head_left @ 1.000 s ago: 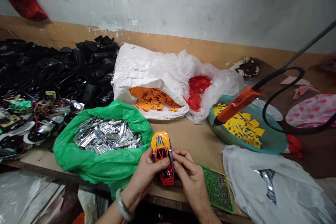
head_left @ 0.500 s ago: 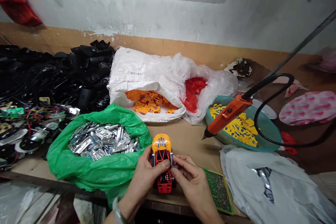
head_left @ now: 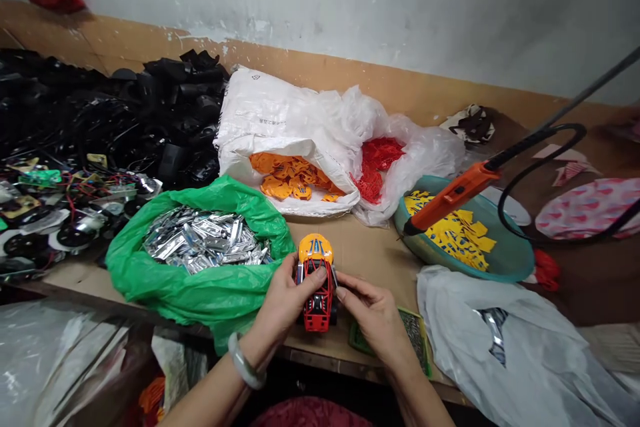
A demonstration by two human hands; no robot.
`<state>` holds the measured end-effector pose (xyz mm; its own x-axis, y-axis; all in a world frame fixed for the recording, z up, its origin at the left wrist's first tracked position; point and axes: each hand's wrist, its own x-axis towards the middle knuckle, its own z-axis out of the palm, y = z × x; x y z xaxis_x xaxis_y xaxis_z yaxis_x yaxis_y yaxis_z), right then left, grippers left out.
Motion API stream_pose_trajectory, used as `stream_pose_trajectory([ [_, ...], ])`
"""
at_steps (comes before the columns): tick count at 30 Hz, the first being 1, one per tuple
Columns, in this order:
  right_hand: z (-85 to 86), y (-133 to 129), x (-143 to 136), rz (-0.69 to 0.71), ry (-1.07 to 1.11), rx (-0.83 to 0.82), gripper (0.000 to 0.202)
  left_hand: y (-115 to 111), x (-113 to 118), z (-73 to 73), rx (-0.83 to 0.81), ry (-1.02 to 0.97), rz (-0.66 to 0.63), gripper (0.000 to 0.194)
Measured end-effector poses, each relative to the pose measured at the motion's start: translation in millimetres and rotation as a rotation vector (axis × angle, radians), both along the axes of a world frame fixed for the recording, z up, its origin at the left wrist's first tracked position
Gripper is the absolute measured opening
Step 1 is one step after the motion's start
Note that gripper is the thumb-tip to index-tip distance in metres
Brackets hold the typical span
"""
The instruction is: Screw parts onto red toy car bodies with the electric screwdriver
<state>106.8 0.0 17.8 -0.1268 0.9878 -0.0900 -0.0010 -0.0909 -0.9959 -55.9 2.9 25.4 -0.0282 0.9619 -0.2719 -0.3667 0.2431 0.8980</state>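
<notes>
A toy car (head_left: 316,248) with an orange front, blue markings and a red lattice frame is held low over the front of the table. My left hand (head_left: 284,297) grips its left side, thumb laid across the top. At its right edge my right hand (head_left: 377,312) pinches a thin side piece between thumb and fingers; much of that piece is hidden. Beneath and beside my right hand lies a green tray (head_left: 427,355) of small metal bits. Close to my left hand sits a green bag (head_left: 150,297) full of silvery parts (head_left: 200,240).
An orange electric screwdriver (head_left: 450,197) hangs over a teal basin (head_left: 510,272) of yellow pieces. Behind are a white sack (head_left: 273,107) of orange parts and a clear bag (head_left: 435,147) of red ones. Black parts (head_left: 115,113) heap at left; a white plastic bag (head_left: 450,307) lies at right.
The view has tilted down and shifted, so the scene sits higher. Both hands stay on the toy car, and my right fingers are now closer together at its side.
</notes>
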Motion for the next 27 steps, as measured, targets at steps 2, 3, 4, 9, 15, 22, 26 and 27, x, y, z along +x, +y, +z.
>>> stream_pose_trajectory([
  [2, 2.1, 1, 1, -0.004, -0.009, -0.015, 0.040, 1, 2, 0.6, -0.017, -0.027, 0.008, 0.058],
  [3, 2.8, 2, 1, -0.009, -0.015, -0.021, 0.040, 2, 3, 1.0, -0.023, -0.037, 0.010, 0.058],
  [4, 3.2, 3, 1, -0.015, -0.021, -0.027, 0.040, 2, 4, 1.3, -0.029, -0.047, 0.011, 0.058],
  [9, 3.8, 5, -1, -0.034, -0.013, -0.027, 0.034, 5, 7, -0.4, -0.056, -0.119, 0.009, 0.059],
  [15, 0.9, 6, -7, -0.061, -0.006, 0.037, 0.027, 5, 7, -6.1, -0.012, -0.160, -0.010, 0.050],
  [22, -2.7, -5, -11, -0.102, -0.084, 0.176, 0.020, -3, 3, -15.1, 0.029, -0.210, -0.078, 0.047],
  [26, -5.9, -16, -13, -0.113, -0.185, 0.294, 0.023, -10, 0, -22.8, 0.044, -0.229, -0.080, 0.051],
  [27, -6.1, -18, -14, -0.113, -0.201, 0.324, 0.024, -12, -1, -24.1, 0.045, -0.232, -0.092, 0.050],
])
